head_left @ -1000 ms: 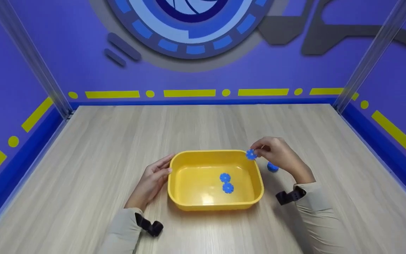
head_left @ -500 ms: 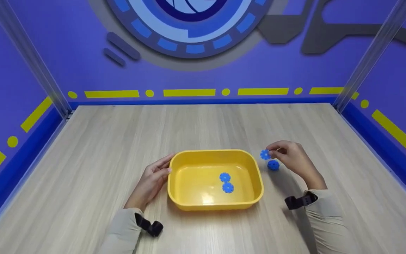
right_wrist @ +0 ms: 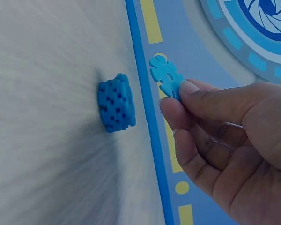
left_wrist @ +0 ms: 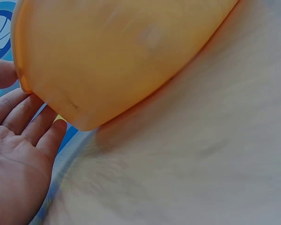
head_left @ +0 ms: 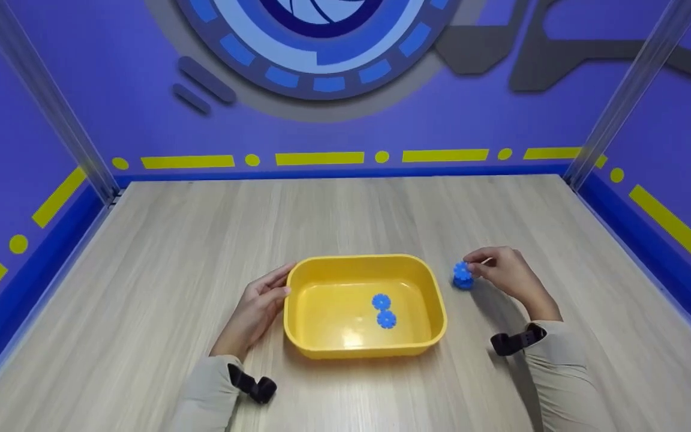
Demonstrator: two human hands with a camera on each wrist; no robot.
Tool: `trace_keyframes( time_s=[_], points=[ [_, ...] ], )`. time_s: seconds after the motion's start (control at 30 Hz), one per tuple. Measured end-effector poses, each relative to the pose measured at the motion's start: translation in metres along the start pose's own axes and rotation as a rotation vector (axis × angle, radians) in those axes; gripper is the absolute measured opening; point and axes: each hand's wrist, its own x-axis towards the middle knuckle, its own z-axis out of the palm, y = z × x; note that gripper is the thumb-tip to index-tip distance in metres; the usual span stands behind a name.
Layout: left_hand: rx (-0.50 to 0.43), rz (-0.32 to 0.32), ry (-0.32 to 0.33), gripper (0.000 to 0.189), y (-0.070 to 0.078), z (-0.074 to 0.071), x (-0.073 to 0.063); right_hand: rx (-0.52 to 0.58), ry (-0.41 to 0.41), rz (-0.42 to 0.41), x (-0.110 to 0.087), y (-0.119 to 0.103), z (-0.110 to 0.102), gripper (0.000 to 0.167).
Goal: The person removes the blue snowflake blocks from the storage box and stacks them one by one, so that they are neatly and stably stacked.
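Observation:
My right hand (head_left: 504, 273) pinches a blue notched snowflake disc (right_wrist: 166, 76) between thumb and fingertips. Below it, a short stack of blue snowflake discs (right_wrist: 116, 104) stands on the table, right of the yellow plastic basin (head_left: 351, 354). In the right wrist view the held disc is apart from the stack. In the head view it overlaps the stack's top. Two more blue discs (head_left: 386, 319) lie flat inside the basin, edge to edge. My left hand (head_left: 254, 315) holds the basin's left side, thumb at the rim (left_wrist: 19, 56) and fingers against the outer wall; some fingertips are hidden there.
The wood-grain table (head_left: 213, 222) runs back to a blue-purple wall (head_left: 297, 135) with yellow markings. Side walls with clear corner strips (head_left: 615, 102) enclose it left and right. A black wrist camera (head_left: 258, 389) sits on each sleeve.
The right hand has moved right and lower, carrying the disc from the basin's far right corner to over the stack. The left hand and basin stay in place.

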Motion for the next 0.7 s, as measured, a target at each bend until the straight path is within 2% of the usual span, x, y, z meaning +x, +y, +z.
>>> trace_keyframes(
  time_s=[0.47, 0.7],
  points=[
    [0.001, -0.009, 0.007, 0.060, -0.0009, -0.0004, -0.0001, -0.014, -0.066, 0.063, -0.0011, 0.0065, -0.0011, 0.019],
    [0.006, 0.010, 0.001, 0.060, -0.0018, -0.0004, 0.0010, -0.033, -0.059, 0.076, -0.0013, 0.0077, -0.0002, 0.020]
  ],
)
